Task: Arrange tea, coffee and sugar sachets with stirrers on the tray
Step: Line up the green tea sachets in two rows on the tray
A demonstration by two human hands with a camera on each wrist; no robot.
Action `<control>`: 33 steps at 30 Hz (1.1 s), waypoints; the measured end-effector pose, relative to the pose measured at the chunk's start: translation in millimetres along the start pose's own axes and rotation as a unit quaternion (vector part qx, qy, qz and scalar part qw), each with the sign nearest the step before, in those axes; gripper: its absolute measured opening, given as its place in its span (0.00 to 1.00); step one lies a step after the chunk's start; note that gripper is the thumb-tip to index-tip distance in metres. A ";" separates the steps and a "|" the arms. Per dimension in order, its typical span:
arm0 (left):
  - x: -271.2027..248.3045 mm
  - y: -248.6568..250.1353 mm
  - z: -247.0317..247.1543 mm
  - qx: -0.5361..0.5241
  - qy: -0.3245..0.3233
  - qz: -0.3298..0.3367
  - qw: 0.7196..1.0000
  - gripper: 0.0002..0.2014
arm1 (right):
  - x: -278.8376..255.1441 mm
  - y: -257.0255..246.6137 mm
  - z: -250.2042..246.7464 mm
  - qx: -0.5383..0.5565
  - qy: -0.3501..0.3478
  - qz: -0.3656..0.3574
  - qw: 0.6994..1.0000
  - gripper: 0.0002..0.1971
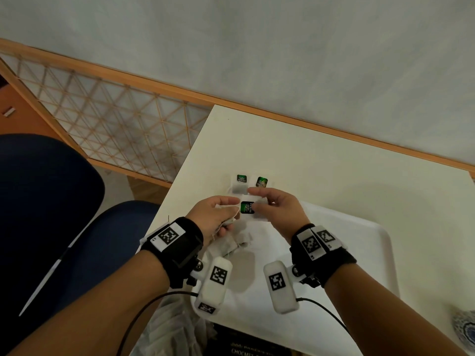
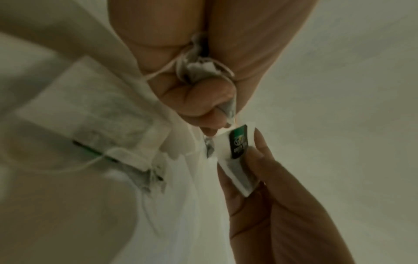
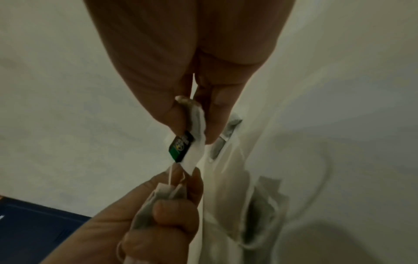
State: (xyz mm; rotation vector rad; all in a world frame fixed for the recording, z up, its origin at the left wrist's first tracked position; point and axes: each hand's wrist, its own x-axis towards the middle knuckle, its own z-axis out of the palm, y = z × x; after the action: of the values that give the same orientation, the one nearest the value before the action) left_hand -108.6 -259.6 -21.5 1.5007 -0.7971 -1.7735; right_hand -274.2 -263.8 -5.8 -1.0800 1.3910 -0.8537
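Observation:
Above the far left corner of the white tray, my right hand pinches a tea bag with a green tag between thumb and fingers. The same tea bag shows in both wrist views. My left hand grips a bunch of tea bags with their strings, right beside the pinched one. Two more green-tagged tea bags lie side by side on the table just beyond my hands. Loose tea bags rest below my left hand at the tray's edge.
The cream table ends at a wood-trimmed wall behind. A blue chair stands to the left. A dark box and crumpled plastic wrap lie near the front edge. A patterned bowl peeks in at the right.

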 end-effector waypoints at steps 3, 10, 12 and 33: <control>-1.8 -0.8 2.1 0.025 -0.009 -0.001 1.000 0.10 | 1.2 0.4 4.4 0.045 0.015 0.003 0.999 0.10; -5.1 -5.2 1.7 0.050 -0.035 -0.008 0.998 0.08 | 4.1 -2.4 4.8 0.131 0.045 0.003 0.990 0.07; -5.3 -5.0 3.0 0.043 -0.025 0.010 0.999 0.05 | 2.6 -2.5 7.6 0.103 0.015 -0.002 0.995 0.09; 3.7 18.4 -33.0 0.121 0.102 0.077 0.984 0.16 | 44.6 -29.4 5.5 -0.437 -0.046 -0.108 0.892 0.10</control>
State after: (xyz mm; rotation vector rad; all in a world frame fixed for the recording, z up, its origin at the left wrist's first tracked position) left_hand -74.5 -274.3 -13.8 1.6962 -1.0208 -1.4222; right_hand -262.9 -314.8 6.6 -1.9591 1.6264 -0.2792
